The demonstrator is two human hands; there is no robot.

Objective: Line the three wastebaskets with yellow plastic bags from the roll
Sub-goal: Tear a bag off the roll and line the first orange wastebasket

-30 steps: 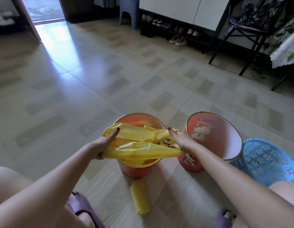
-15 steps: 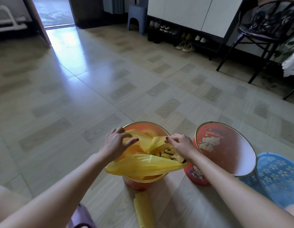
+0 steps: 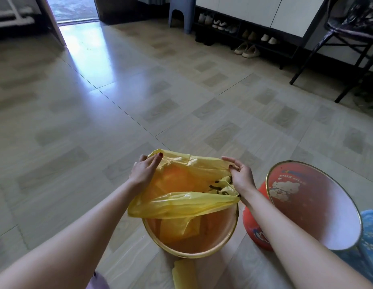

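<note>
An orange wastebasket (image 3: 202, 250) with a gold rim stands on the floor in front of me. A yellow plastic bag (image 3: 181, 184) hangs into it with its mouth spread wide. My left hand (image 3: 145, 171) pinches the bag's far left edge. My right hand (image 3: 240, 175) pinches the far right edge, over the basket's far rim. The bag's near edge droops across the opening. A red cartoon-printed wastebasket (image 3: 296, 197) leans tilted to the right. A blue wastebasket (image 3: 370, 236) shows at the right edge. The yellow bag roll (image 3: 184, 275) lies on the floor near me.
Tiled floor (image 3: 118, 101) stretches ahead. A shoe rack (image 3: 244, 36) with several shoes lines the far wall, with a blue stool (image 3: 182, 13) beside it. A black chair (image 3: 348, 38) stands at the far right. A doorway (image 3: 73, 9) opens at the far left.
Both hands have moved away from me and apart, pulling the bag's far edge open over the orange basket's far rim. The camera has tipped down and closer.
</note>
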